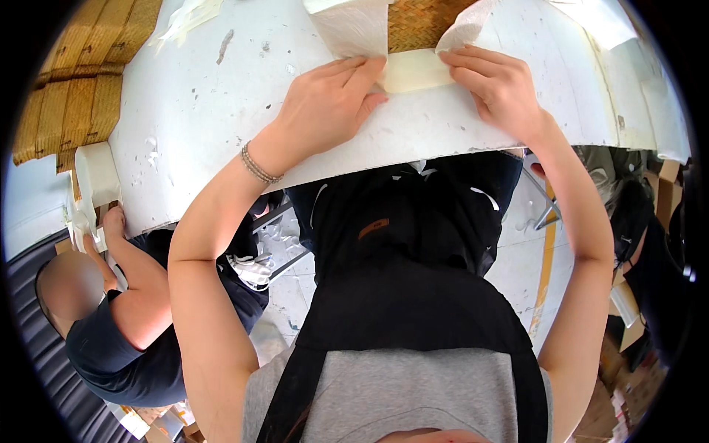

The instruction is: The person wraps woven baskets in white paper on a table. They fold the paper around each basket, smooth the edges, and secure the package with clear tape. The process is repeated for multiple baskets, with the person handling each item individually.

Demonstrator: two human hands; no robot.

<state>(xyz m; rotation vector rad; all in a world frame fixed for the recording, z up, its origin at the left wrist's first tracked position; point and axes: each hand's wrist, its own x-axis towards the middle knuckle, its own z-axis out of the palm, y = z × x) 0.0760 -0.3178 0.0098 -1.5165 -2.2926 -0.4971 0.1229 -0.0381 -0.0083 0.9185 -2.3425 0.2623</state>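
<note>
A woven brown panel [421, 23] lies at the far middle of the white table, with a smooth cream strip [419, 71] along its near edge. On the panel's left a white papery sheet [353, 28] reaches down to my left hand [332, 102]. The fingers of that hand close on the sheet's lower corner, its thumb out beside the strip. My right hand [498, 83] pinches the lower end of a curled white flap [467, 26] at the strip's right end. Its fingertips are bent and partly hide what they grip.
The white table [214, 111] has a curved near edge in front of my body. Stacked woven brown panels [81, 81] stand at the far left. Below them, a person [125, 317] handles a whitish piece [96, 176]. Cardboard boxes [668, 188] and another person's dark clothing are at right.
</note>
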